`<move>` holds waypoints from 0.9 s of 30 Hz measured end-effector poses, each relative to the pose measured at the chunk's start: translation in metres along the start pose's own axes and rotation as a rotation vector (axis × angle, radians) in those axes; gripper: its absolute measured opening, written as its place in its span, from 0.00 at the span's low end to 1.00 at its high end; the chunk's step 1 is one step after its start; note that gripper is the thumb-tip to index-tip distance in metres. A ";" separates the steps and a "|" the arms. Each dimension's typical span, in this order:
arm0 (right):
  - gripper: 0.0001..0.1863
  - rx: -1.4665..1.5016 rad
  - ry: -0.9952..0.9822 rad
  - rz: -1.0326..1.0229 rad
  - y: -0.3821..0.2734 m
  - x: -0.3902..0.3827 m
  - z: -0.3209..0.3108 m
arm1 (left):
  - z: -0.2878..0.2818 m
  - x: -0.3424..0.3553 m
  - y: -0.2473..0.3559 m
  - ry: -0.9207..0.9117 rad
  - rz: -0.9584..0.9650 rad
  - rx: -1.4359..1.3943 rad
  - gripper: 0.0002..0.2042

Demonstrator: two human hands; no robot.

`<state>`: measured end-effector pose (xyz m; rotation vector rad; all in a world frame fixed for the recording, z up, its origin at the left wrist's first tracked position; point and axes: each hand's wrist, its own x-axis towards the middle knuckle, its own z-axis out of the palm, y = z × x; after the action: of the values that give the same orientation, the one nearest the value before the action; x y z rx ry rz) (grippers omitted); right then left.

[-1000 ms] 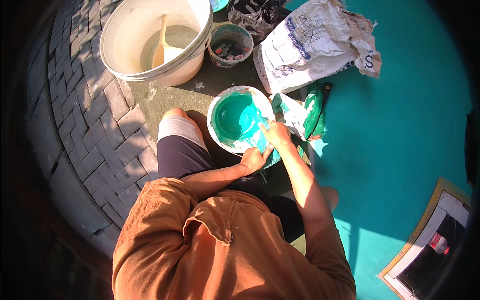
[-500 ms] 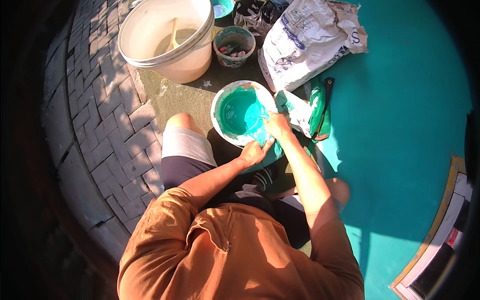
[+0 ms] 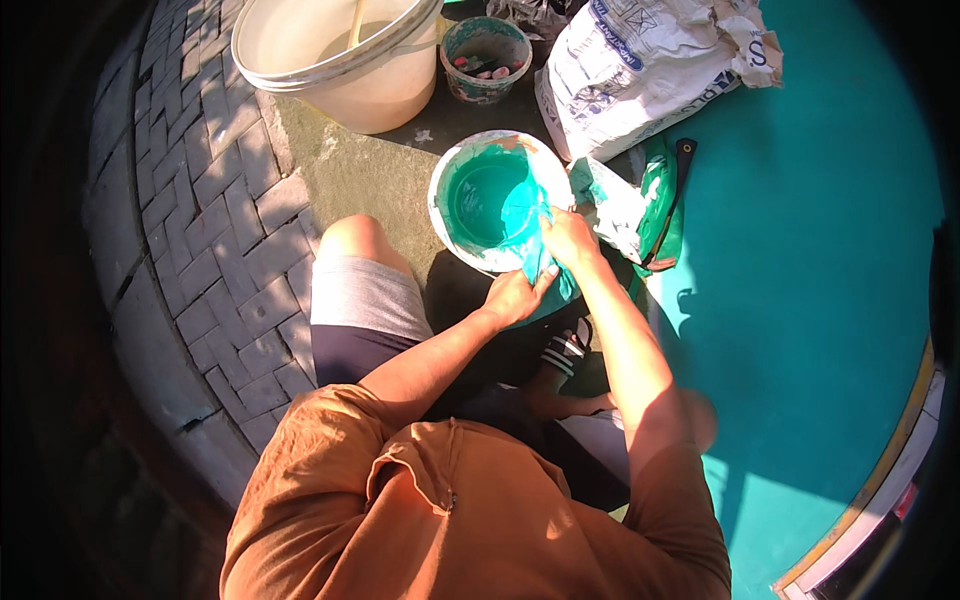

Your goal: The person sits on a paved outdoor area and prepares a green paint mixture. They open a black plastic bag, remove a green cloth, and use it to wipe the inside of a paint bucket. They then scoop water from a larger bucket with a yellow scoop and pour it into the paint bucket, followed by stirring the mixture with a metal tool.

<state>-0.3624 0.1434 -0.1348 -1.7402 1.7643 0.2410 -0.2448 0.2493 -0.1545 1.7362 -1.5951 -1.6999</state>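
Observation:
A white bucket (image 3: 441,216) with teal paint (image 3: 487,197) in it stands in front of me, its rim smeared. Over its near right rim lies a thin, wrinkled, paint-wet plastic bag (image 3: 537,262). Closed on the lower part of this bag is my left hand (image 3: 512,300), just outside the rim. Higher up, at the right edge of the bucket, my right hand (image 3: 570,238) grips the bag too, fingers pressed together. My hands are close but apart. The bag's end inside the bucket blends with the paint.
A large cream tub (image 3: 372,98) with a stick inside is at the far left. Beside it sits a small stained bucket (image 3: 486,88) holding small objects. A white sack (image 3: 640,85) and a black-handled tool (image 3: 672,205) on green plastic (image 3: 655,190) lie right, along a teal wall (image 3: 800,250).
The view has shifted, so the large tub and small bucket sit higher in it. Both hands stay on the bag at the bucket's rim, the left one slightly lower against it.

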 end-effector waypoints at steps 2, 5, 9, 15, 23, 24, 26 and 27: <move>0.28 -0.019 -0.011 -0.025 0.010 0.003 0.005 | 0.013 -0.002 -0.006 0.078 0.027 -0.058 0.31; 0.24 -0.067 0.020 -0.039 0.016 0.004 0.009 | 0.018 0.004 -0.003 0.060 -0.027 -0.084 0.32; 0.25 -0.110 -0.027 -0.024 0.010 0.000 0.003 | 0.022 0.003 -0.008 -0.007 -0.117 -0.089 0.33; 0.25 -0.152 0.002 -0.066 0.017 -0.002 0.009 | 0.046 0.008 -0.016 0.042 -0.214 -0.288 0.31; 0.24 -0.158 0.040 -0.104 0.016 -0.007 0.011 | 0.071 0.019 -0.026 0.172 -0.250 -0.427 0.33; 0.24 -0.167 0.046 -0.109 0.015 -0.007 0.010 | 0.070 0.019 -0.024 0.210 -0.237 -0.430 0.34; 0.23 -0.220 0.022 -0.096 0.013 -0.003 0.005 | 0.066 0.022 -0.020 0.138 -0.271 -0.445 0.37; 0.23 -0.244 0.006 -0.097 0.009 -0.001 0.004 | 0.061 0.021 -0.019 0.108 -0.292 -0.452 0.39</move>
<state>-0.3698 0.1472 -0.1401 -1.9933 1.7070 0.4244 -0.2911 0.2702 -0.1993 1.8390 -0.8524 -1.8705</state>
